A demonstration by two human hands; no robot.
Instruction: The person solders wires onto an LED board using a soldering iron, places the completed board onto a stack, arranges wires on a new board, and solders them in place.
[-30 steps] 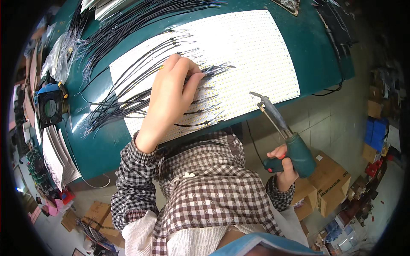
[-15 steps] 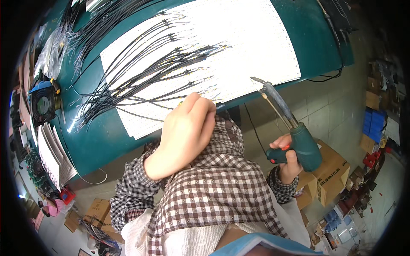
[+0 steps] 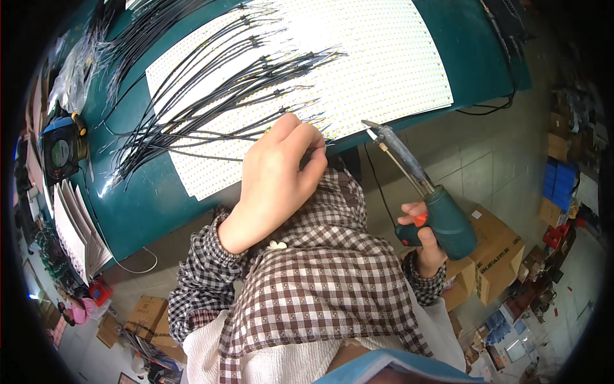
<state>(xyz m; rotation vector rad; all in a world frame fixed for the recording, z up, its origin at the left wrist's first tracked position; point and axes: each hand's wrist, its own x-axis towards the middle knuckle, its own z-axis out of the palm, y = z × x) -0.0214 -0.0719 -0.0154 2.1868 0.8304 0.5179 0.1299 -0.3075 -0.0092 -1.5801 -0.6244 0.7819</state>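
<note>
My right hand [image 3: 427,240] grips a green soldering gun [image 3: 449,224] with red buttons. Its long dark iron tip and thin brass-coloured tube point up and left, just off the front edge of the white boards. My left hand [image 3: 278,176] is closed at that same edge, back of the hand up. Black cables [image 3: 211,157] run in under its fingers, so it seems to pinch a cable end; the fingertips are mostly hidden. More black cables with stripped, thin wire ends [image 3: 275,67] lie fanned over the white dotted boards [image 3: 384,64].
The boards rest on a green table [image 3: 147,217]. A small black fan [image 3: 62,150] and a stack of white sheets [image 3: 75,230] stand at its left side. Another cable bundle [image 3: 153,32] lies at the back left. Cardboard boxes [image 3: 495,256] are on the floor at right.
The soldering gun has shifted slightly left, its tip now closer to my left hand. My left hand stays closed at the board edge. The view has moved a little.
</note>
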